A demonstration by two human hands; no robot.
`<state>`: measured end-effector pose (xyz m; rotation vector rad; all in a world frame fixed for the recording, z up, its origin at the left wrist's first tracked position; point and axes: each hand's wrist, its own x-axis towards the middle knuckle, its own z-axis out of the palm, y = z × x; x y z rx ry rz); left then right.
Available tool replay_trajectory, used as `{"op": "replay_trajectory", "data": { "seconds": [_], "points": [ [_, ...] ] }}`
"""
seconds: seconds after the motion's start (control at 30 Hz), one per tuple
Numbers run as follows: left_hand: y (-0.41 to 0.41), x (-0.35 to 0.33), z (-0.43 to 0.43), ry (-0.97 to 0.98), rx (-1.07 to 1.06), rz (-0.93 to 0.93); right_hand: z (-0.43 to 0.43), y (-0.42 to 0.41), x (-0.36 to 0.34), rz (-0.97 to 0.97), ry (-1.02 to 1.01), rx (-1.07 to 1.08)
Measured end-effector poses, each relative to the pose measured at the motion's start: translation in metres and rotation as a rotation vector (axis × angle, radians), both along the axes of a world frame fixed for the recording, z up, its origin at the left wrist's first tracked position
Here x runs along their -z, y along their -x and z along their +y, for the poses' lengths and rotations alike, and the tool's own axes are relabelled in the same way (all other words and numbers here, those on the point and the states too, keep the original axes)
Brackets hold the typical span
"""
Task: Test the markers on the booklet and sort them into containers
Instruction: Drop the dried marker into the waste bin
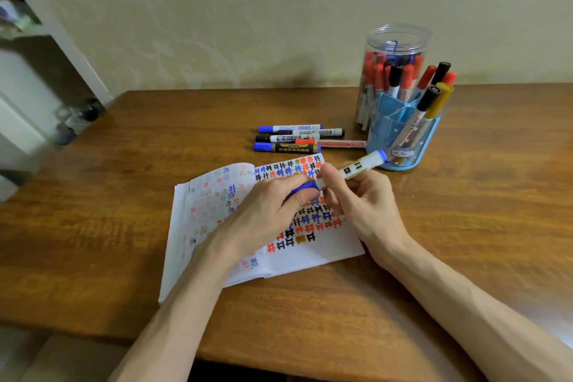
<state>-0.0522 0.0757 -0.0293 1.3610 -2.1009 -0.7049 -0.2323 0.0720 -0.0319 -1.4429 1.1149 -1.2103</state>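
The right hand [356,198] had thumb and fingers curled round the white barrel of a marker [361,164], its blue tail end pointing toward the containers. The left hand [266,211] was closed round the blue cap [305,189] at the other end. From where I stood I could not tell whether the cap was seated or just parting.

The marker looked light and stiff, made of smooth plastic that would likely slip under a loose pinch. To my eye a hold on the barrel close to the cap was the sound one, pulling straight along its length.

Both hands hovered over the open booklet [325,254], whose right page was crowded with red, blue and black test marks. Its pages seemed thin and soft, apt to slide or crumple under a pressing tip.

Beyond it five loose markers [297,138] lay side by side on the wooden table [434,257]. To their right stood a blue holder [403,146] with a clear jar [397,40] just behind it, both stocked with markers.
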Motion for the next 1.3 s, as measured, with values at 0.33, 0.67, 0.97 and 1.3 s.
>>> {"op": "replay_trajectory", "data": {
  "seconds": [0.33,0.67,0.97,1.3],
  "points": [
    [-0.010,-0.008,-0.003,-0.228,0.119,0.217,0.004,0.002,0.002,0.003,0.102,-0.055],
    [-0.004,0.003,-0.002,-0.033,-0.041,0.065,0.001,-0.002,-0.001,-0.014,0.022,-0.054],
    [-0.017,0.005,0.001,-0.114,-0.020,-0.015,-0.005,0.008,0.008,-0.065,-0.040,0.067],
    [-0.026,0.021,-0.002,-0.005,-0.049,-0.173,-0.004,0.023,0.003,0.098,-0.029,-0.036]
  ]
}}
